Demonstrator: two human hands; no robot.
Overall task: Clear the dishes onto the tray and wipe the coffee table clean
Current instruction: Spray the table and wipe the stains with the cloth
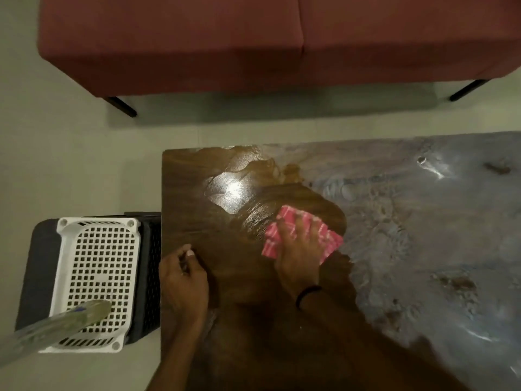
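While right hand (298,249) presses pink cloth (301,235) | white tray (97,280) beside coffee table (197,179)

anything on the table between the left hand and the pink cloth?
Nothing. In the head view, only bare dark wood of the coffee table lies between the left hand and the pink cloth under the right hand.

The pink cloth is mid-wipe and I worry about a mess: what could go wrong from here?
1. The right hand presses the pink cloth flat near the table's wet-looking patch; it may just smear it.
2. Brown spots on the grey part could be missed.
3. The white basket sits close beside the table's edge; the left hand might knock it.
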